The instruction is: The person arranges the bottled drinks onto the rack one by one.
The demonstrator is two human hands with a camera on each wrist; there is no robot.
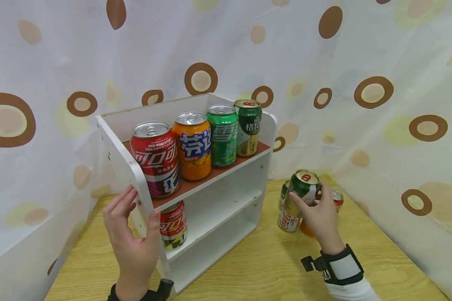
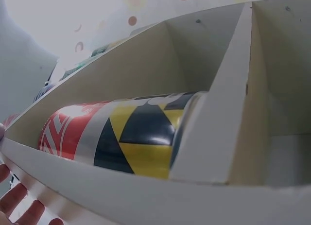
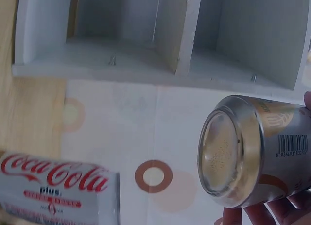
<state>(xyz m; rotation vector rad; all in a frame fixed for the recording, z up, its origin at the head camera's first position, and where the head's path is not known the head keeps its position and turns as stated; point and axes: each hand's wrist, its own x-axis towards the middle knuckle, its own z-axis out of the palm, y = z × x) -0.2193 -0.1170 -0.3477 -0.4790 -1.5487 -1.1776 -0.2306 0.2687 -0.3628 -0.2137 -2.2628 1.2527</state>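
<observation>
My right hand [image 1: 321, 217] holds a dark green and gold drink can [image 1: 303, 184] by its sides, tilted, beside a group of cans. In the right wrist view, its gold base faces the camera. My left hand [image 1: 133, 242] touches the left side panel of a white shelf unit [image 1: 140, 177], fingers fairly straight on the outside and thumb at the front edge. Closest to that hand are a red cola can [image 1: 154, 161] on the top shelf and another red can [image 1: 174, 225] on the shelf below. Part of the lower can is hidden by the panel and thumb.
An orange can [image 1: 193, 146], a bright green can [image 1: 223, 136] and a dark green can [image 1: 248, 127] continue the top row. Right of the unit, a white Coca-Cola can [image 1: 287, 220], a red can [image 1: 337, 200] and partly hidden others stand on the wooden table [image 1: 256, 267]. Patterned curtains hang behind.
</observation>
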